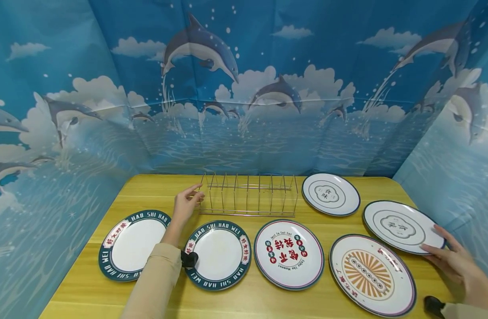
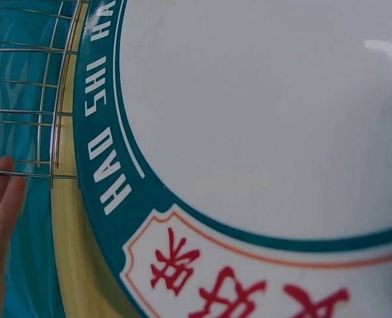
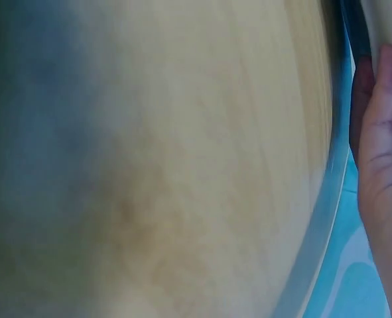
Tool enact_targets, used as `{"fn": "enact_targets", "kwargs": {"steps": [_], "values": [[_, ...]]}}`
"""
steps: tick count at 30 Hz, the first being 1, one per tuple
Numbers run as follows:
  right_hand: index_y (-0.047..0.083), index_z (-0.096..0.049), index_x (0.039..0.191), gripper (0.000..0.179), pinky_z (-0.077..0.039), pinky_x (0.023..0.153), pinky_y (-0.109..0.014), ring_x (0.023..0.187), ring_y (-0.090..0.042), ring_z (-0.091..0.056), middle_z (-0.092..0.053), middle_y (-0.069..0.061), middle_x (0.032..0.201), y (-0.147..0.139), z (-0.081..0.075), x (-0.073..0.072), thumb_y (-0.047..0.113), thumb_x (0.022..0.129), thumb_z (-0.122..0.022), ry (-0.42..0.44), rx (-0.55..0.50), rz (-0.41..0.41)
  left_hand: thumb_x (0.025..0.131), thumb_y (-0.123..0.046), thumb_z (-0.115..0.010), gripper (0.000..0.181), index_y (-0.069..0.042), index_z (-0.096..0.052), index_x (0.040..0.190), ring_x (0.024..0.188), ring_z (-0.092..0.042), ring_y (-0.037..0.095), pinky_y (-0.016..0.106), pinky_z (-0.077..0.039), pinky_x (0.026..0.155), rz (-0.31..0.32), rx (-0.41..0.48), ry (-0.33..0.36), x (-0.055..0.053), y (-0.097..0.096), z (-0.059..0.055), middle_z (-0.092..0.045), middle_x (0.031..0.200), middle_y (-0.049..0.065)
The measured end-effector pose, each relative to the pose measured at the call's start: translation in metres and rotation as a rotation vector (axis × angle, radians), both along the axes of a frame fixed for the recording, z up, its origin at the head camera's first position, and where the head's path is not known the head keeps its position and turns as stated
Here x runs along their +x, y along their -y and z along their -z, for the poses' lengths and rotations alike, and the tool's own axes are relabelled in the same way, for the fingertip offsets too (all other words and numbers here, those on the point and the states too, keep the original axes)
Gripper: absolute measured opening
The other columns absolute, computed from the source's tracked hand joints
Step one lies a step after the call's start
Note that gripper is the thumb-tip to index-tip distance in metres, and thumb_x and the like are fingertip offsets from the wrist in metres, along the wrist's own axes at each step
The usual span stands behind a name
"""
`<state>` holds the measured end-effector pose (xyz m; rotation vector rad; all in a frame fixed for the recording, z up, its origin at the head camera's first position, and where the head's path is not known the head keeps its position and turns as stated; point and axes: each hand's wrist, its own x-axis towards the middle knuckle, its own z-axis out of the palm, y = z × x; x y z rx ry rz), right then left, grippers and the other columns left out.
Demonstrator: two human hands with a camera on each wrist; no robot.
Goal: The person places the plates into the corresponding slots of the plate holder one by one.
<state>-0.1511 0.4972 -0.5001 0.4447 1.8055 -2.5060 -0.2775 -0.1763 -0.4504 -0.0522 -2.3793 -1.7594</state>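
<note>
My right hand (image 1: pixel 453 261) grips the right rim of a white plate (image 1: pixel 399 226) with a dark edge and grey print, thumb on its upper face. In the right wrist view, the thumb and a finger (image 3: pixel 385 99) lie on either side of its rim. At the left end of a wire dish rack (image 1: pixel 248 199), my left hand (image 1: pixel 185 204) touches the end wires, its fingers loosely extended. In the left wrist view, the fingertips (image 2: pixel 13 189) meet a rack wire beside a green-rimmed plate (image 2: pixel 249 119). The rack's slots hold no plates.
Two green-rimmed plates (image 1: pixel 138 246) (image 1: pixel 218 257) lie left and centre. A plate with red characters (image 1: pixel 288 254), an orange-rayed plate (image 1: pixel 371 274) and a smaller grey-printed plate (image 1: pixel 331 195) lie to the right on the wooden table (image 1: pixel 268 303). A dolphin-printed curtain (image 1: pixel 244 88) surrounds the table.
</note>
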Motion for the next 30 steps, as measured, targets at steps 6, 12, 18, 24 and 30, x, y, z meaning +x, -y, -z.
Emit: {"fn": "enact_targets", "kwargs": {"steps": [6,12,18,24,30], "values": [[0.048,-0.018,0.139,0.087,-0.055,0.069,-0.019,0.077,-0.004,-0.061,-0.03,0.02,0.108,0.004,-0.004,0.001,-0.012,0.086,-0.053,-0.059,-0.075,-0.019,0.091,-0.013,-0.057,0.032,-0.01,-0.059,0.123,0.086,-0.065,0.029,0.037,-0.057,0.072,0.0,-0.004,0.013,-0.001,0.001,0.0,-0.066,0.098,0.02],[0.044,-0.018,0.141,0.089,-0.056,0.059,-0.024,0.069,-0.011,-0.064,-0.056,0.011,0.086,0.007,-0.016,-0.002,-0.014,0.084,-0.055,-0.111,-0.062,0.031,0.091,-0.017,-0.056,0.033,-0.01,-0.058,0.124,0.086,-0.065,0.029,0.038,-0.057,0.073,0.011,-0.008,0.015,-0.001,0.001,0.0,-0.066,0.097,0.019],[0.041,-0.016,0.143,0.092,-0.055,0.052,-0.024,0.065,-0.012,-0.065,-0.063,0.009,0.08,0.009,-0.036,-0.012,-0.01,0.081,-0.061,-0.199,0.07,0.065,0.091,-0.016,-0.058,0.032,-0.01,-0.059,0.121,0.086,-0.065,0.028,0.035,-0.057,0.071,0.015,0.004,0.008,-0.001,0.002,0.0,-0.066,0.095,0.019],[0.037,-0.016,0.144,0.093,-0.055,0.053,-0.023,0.068,-0.009,-0.064,-0.06,0.012,0.085,0.038,-0.079,-0.023,-0.008,0.079,-0.064,-0.276,0.153,0.052,0.088,-0.012,-0.061,0.027,-0.005,-0.062,0.114,0.085,-0.064,0.033,0.038,-0.057,0.071,-0.011,0.032,-0.016,-0.002,0.001,-0.001,-0.066,0.092,0.021],[0.032,-0.019,0.144,0.086,-0.057,0.058,-0.028,0.075,-0.015,-0.066,-0.06,0.003,0.093,0.076,-0.121,-0.032,-0.019,0.083,-0.051,-0.368,0.024,-0.062,0.086,-0.008,-0.063,0.023,-0.002,-0.064,0.108,0.08,-0.065,0.032,0.044,-0.056,0.071,-0.028,0.06,-0.031,-0.003,0.001,-0.003,-0.065,0.088,0.021]]}}
